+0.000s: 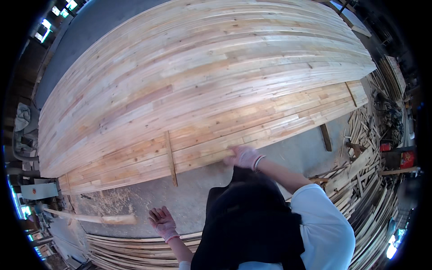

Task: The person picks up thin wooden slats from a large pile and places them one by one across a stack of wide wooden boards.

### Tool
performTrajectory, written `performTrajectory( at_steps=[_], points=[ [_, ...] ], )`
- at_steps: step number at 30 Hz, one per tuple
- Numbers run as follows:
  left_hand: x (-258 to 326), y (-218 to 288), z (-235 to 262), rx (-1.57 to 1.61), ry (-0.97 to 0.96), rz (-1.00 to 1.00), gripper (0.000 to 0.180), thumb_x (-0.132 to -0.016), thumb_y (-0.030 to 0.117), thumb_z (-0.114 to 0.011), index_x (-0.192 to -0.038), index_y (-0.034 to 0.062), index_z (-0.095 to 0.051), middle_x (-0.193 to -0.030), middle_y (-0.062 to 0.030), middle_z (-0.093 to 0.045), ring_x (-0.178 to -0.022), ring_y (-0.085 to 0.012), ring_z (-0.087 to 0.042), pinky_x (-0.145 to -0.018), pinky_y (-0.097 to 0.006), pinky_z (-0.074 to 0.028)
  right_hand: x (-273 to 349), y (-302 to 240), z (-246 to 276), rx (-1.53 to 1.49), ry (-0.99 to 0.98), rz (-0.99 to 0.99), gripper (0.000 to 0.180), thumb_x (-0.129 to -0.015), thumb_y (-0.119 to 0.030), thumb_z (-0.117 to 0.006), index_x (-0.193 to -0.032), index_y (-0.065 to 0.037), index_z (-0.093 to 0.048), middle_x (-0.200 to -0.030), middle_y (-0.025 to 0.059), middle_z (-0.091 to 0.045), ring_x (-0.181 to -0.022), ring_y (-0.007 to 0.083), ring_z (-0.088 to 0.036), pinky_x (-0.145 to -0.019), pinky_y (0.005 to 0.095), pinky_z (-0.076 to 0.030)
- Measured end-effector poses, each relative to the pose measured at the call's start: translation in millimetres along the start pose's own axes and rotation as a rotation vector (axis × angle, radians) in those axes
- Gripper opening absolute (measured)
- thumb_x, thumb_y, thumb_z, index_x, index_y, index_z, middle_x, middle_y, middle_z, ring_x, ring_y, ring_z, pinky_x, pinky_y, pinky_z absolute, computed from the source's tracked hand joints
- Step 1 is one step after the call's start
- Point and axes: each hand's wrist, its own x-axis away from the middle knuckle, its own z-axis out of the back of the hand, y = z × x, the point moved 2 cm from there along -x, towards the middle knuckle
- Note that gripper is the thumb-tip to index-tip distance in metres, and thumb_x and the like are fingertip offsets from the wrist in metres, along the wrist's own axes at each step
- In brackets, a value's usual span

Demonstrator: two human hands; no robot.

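My right hand (246,158), in a pale glove with a coloured cuff, is closed at the near edge of a long wooden board (279,130) made of joined strips. Its fingertips are blurred and partly hidden against the wood. Low on the left, my left hand (164,224) hangs in the air, gloved too, with its fingers apart and nothing in them. Over the far part of the board lies a broad stack of pale planks (202,72). A narrow wooden stick (170,157) crosses the board between my hands and juts past its near edge.
Long thin strips (135,247) lie in a bundle at my near left. Offcuts and scrap wood (360,180) heap up on the right. A lone plank (99,218) rests at the left, close to sawdust (117,200) on the grey floor. A dark block (326,137) sticks out beneath the board.
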Motion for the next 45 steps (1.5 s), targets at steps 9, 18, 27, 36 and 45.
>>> performTrajectory(
  at_steps=[9, 18, 27, 36, 45],
  points=[
    [11, -136, -81, -0.023, 0.203, 0.297, 0.04, -0.091, 0.047, -0.049, -0.103, 0.0131, -0.066, -0.105, -0.0065, -0.068, -0.09, -0.0243, -0.063, -0.093, -0.052, -0.045, -87, 107, 228, 0.665, 0.639, -0.248, 0.078, -0.082, -0.051, -0.057, -0.141, -0.009, -0.029, -0.146, 0.0132, -0.033, -0.137, 0.0295, -0.028, -0.113, 0.0434, -0.018],
    [15, -162, -134, -0.018, 0.262, 0.379, 0.033, -0.094, 0.039, -0.043, -0.082, 0.0106, -0.053, -0.072, -0.0004, -0.044, -0.06, -0.0173, -0.037, -0.072, -0.034, -0.046, -104, 126, 259, 0.607, 0.601, -0.042, 0.065, -0.068, -0.046, -0.074, -0.116, -0.015, -0.045, -0.113, 0.0072, -0.052, -0.113, 0.028, -0.047, -0.099, 0.0447, -0.034],
    [-10, -168, -119, -0.004, -0.01, 0.5, 0.043, -0.09, 0.049, -0.051, -0.105, 0.0103, -0.063, -0.103, -0.0057, -0.065, -0.09, -0.0259, -0.061, -0.095, -0.048, -0.046, -57, 70, 246, 0.724, 0.195, 0.172, 0.025, -0.068, -0.029, -0.066, -0.088, -0.015, -0.067, -0.078, 0.0144, -0.065, -0.078, 0.0322, -0.064, -0.073, 0.0416, -0.051],
    [13, -155, -159, 0.093, -0.163, 0.494, 0.041, -0.091, 0.046, -0.055, -0.105, 0.0075, -0.058, -0.1, -0.0119, -0.063, -0.09, -0.0291, -0.06, -0.088, -0.048, -0.048, 58, 110, 50, -0.917, -0.454, -0.068, 0.031, -0.086, -0.03, -0.062, -0.098, -0.002, -0.066, -0.09, 0.0079, -0.069, -0.082, 0.0186, -0.065, -0.076, 0.0333, -0.051],
    [30, -117, -62, 0.083, -0.115, 0.495, 0.027, -0.09, 0.034, -0.06, -0.091, 0.0072, -0.055, -0.079, -0.0078, -0.059, -0.074, -0.0263, -0.059, -0.073, -0.045, -0.052, 198, 224, -12, 0.391, -0.286, -0.178, 0.033, -0.076, -0.032, -0.071, -0.098, -0.007, -0.064, -0.086, 0.0063, -0.065, -0.082, 0.0216, -0.061, -0.071, 0.0356, -0.049]
  ],
)
